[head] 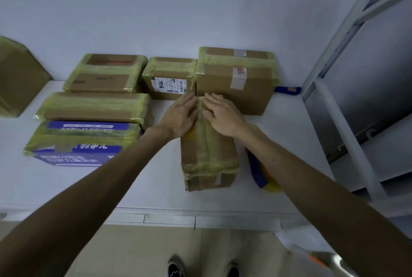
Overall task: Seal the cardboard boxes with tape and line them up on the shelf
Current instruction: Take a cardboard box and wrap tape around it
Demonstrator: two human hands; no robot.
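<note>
Shoes (175, 269) show at the bottom centre, toes toward the white shelf (156, 187). On the shelf just right of centre lies a narrow brown box (208, 156), its long side running away from the viewer, with yellowish tape along its top seam and across its near end. At its far end both hands lie flat on the top with fingers straight and slightly spread: the left hand (181, 116) left of the seam, the right hand (223, 116) right of it. A blue, orange and yellow object (259, 171) lies just right of this box, too blurred to identify.

At the left, 3 taped boxes sit in a column: a blue-printed box (75, 143) with white Chinese characters, then a flat brown box (93, 106), then a rear brown box (107, 73). Against the wall in the centre stand a small box (169, 78), whose white barcode label carries a handwritten number beginning 79, and a large box (236, 80) with a white tape strip marked in red.
</note>
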